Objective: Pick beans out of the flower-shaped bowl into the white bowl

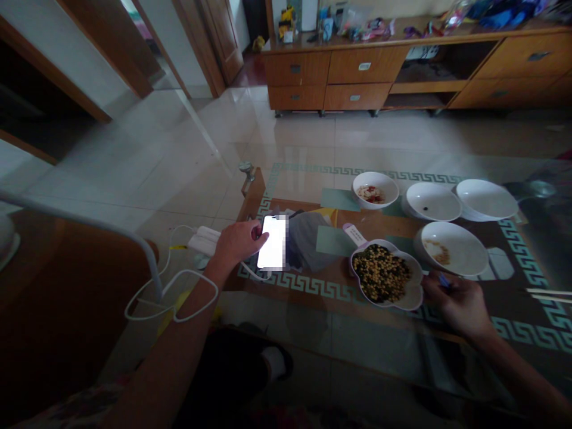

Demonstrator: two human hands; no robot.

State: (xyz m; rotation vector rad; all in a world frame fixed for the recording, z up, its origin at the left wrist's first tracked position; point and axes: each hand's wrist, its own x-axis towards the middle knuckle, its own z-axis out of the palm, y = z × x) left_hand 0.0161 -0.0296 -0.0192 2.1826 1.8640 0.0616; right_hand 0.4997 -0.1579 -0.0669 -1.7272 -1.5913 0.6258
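Observation:
My left hand [239, 241] rests on a lit phone [271, 243] lying on the glass table [339, 333], fingers curled at its left edge. A white charging cable [196, 295] loops around my left forearm. My right hand [460, 304] sits just right of a flower-shaped bowl [413, 298] filled with dark and yellow beans. Its fingers are closed on a small bluish thing I cannot make out, and they touch the bowl's rim.
Several white bowls stand behind: one with red scraps [375, 189], two nearly bare [433, 201] [486, 199], one with crumbs [453, 247]. A grey bag [308, 238] lies beside the phone. Chopsticks [549, 294] at right. A power strip [203, 241] on the floor, a wooden cabinet [357, 77] beyond.

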